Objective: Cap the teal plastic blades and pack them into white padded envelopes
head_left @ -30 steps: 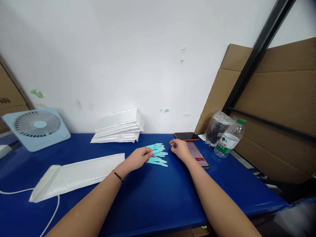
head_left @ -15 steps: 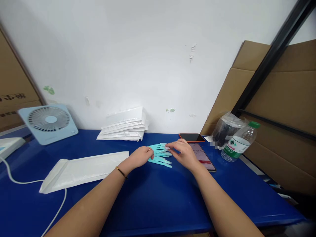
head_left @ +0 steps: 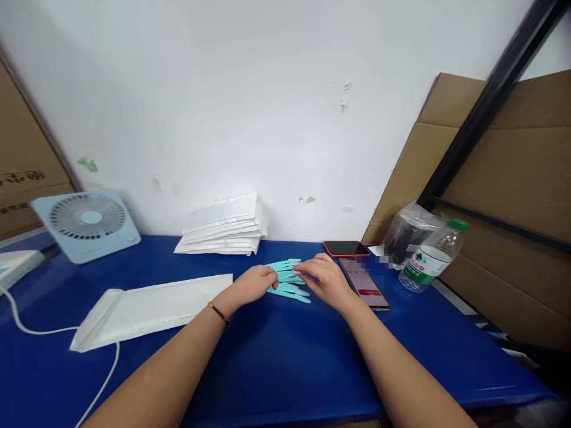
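Here, in the head view, a small heap of teal strips (head_left: 292,291) lay on the blue worktop (head_left: 276,356), and both hands met at it. The left hand (head_left: 252,284), with a ring and a thin bracelet (head_left: 218,313) at the wrist, rested on the heap's left end with its fingers curled over the strips; whether it gripped any could not be told. The right hand (head_left: 328,279) came in from the heap's right side, thumb and forefinger pinched together on the end of one strip.

Just right of the heap lay a lit phone (head_left: 363,282), with an orange-cased phone (head_left: 347,248) beyond it, screen dark. Farther right stood a water bottle (head_left: 428,258) beside a clear plastic bag (head_left: 408,232), against leaning cardboard (head_left: 504,178). Left of the heap a long white padded envelope (head_left: 151,309) lay flat, near the left forearm. Behind the heap, by the wall, sat a stack of white envelopes (head_left: 223,229). Well to the left stood a pale blue fan (head_left: 87,223), and a white cable (head_left: 44,333) curved across the worktop.
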Tool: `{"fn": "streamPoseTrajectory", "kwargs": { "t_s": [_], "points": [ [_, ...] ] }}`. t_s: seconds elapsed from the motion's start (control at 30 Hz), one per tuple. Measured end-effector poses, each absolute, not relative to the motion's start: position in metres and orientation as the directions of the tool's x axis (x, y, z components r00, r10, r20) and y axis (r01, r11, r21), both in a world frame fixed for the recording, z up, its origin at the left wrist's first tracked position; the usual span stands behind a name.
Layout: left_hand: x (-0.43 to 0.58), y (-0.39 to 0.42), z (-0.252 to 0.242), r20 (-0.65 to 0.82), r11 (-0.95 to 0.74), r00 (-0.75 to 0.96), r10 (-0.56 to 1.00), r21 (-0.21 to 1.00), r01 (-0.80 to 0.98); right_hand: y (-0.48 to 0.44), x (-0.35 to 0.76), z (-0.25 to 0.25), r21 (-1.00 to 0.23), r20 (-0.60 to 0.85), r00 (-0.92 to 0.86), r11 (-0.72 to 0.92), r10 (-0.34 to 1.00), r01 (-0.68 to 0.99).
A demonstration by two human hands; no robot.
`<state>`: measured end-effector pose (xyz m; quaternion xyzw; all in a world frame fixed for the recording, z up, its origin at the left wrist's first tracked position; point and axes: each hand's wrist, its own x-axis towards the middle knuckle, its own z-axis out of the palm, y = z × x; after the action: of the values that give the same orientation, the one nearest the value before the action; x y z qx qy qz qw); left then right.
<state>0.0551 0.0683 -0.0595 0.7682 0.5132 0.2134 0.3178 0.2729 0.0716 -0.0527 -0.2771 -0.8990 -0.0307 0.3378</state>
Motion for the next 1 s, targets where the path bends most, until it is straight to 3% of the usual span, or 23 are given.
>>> {"fn": "streamPoseTrajectory", "kwargs": {
  "t_s": [0.17,0.33,0.43,0.53,0.6,0.67,0.83,1.0],
  "points": [
    [0.058,0.060,-0.053,0.056,-0.368,0.436,0.898,0.638,0.677,0.068,0.265,-0.056,-0.132,0.625,-0.643,0.872,0.442,0.471],
    [0.053,0.060,-0.058,0.220,-0.486,0.433,0.874,0.379,0.788,0.070,0.270,-0.061,-0.243,0.465,-0.658,0.800,0.593,0.549],
    [0.049,0.068,-0.073,0.160,-0.475,0.447,0.880,0.280,0.834,0.079,0.273,-0.068,-0.381,0.339,-0.628,0.713,0.700,0.589],
    [0.049,0.077,-0.088,0.082,-0.439,0.434,0.897,0.279,0.854,0.092,0.274,-0.075,-0.448,0.177,-0.599,0.606,0.781,0.657],
    [0.051,0.081,-0.093,0.058,-0.430,0.432,0.900,0.280,0.858,0.099,0.274,-0.077,-0.469,0.083,-0.623,0.583,0.777,0.664],
    [0.053,0.081,-0.093,0.069,-0.435,0.433,0.899,0.267,0.860,0.100,0.275,-0.077,-0.477,0.077,-0.662,0.611,0.745,0.632],
    [0.062,0.069,-0.082,0.158,-0.551,0.529,0.834,0.170,0.817,0.085,0.271,-0.070,-0.342,0.156,-0.691,0.695,0.706,0.633],
    [0.077,0.058,-0.078,0.180,-0.539,0.529,0.830,0.011,0.842,0.076,0.258,-0.065,-0.097,0.055,-0.692,0.694,0.720,0.714]
  ]
}}
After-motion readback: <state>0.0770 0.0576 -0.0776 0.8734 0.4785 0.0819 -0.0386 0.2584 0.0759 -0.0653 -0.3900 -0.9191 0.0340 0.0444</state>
